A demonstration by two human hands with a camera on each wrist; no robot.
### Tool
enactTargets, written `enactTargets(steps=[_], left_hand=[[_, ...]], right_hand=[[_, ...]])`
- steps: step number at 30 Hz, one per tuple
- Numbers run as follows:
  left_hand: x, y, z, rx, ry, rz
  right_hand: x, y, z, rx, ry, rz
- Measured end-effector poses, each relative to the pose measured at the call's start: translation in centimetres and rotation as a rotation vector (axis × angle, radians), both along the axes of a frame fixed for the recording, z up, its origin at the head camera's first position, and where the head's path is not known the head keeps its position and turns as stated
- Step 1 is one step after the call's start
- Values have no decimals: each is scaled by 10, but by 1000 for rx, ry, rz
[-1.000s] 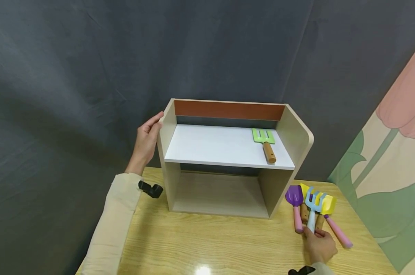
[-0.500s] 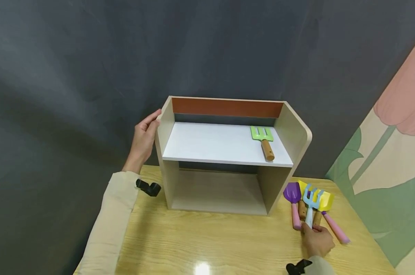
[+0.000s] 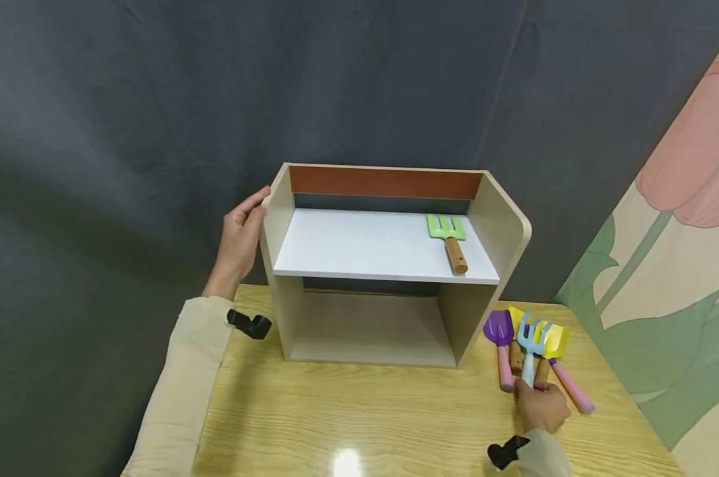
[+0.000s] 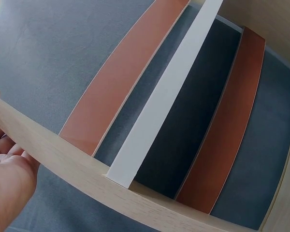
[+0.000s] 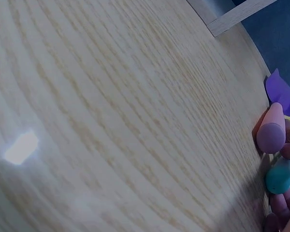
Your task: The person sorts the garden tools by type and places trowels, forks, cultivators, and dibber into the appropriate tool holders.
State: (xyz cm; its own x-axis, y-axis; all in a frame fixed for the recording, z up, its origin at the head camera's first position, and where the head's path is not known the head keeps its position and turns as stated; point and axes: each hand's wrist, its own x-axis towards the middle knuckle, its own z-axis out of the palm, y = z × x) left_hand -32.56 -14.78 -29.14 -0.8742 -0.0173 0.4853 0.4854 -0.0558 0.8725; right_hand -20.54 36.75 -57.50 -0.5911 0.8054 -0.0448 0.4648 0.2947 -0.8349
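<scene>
A small two-tier shelf [image 3: 365, 320] with a white middle board stands on the table. At its upper left side my left hand [image 3: 238, 242] holds the edge of the side panel; the left wrist view shows a fingertip over that edge and curled fingers outside it. My right hand [image 3: 541, 405] grips the handle of a light blue toy hand fork [image 3: 532, 341], whose teal handle end [image 5: 280, 178] shows between the fingers in the right wrist view. The fork overlaps a cluster of toy garden tools: a purple shovel [image 3: 499, 326] with a pink handle, and yellow-headed tools [image 3: 556, 340].
On the white board, at its right end, lies a green toy fork [image 3: 447, 228] with a wooden handle. A wooden handle [image 3: 516, 358] shows among the cluster. A dark curtain [image 3: 365, 79] hangs behind the table [image 3: 347, 411]; a flower-patterned wall [image 3: 675, 285] rises at right.
The whole head view has shifted slightly, so the scene sits a little higher and further left. Both hands keep their holds, and the tools lie as before.
</scene>
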Motion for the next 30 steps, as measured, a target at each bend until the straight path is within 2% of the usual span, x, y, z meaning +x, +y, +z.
enactTargets(steps=[8, 17, 30], left_hand=[[0, 1, -5, -18, -13, 7], [-1, 0, -6, -4, -3, 0], [-1, 0, -2, -15, 3, 12]], right_hand=[[2, 1, -4, -30, -18, -21], [2, 5, -5, -17, 11, -68], [-2, 5, -5, -74, 134, -140]])
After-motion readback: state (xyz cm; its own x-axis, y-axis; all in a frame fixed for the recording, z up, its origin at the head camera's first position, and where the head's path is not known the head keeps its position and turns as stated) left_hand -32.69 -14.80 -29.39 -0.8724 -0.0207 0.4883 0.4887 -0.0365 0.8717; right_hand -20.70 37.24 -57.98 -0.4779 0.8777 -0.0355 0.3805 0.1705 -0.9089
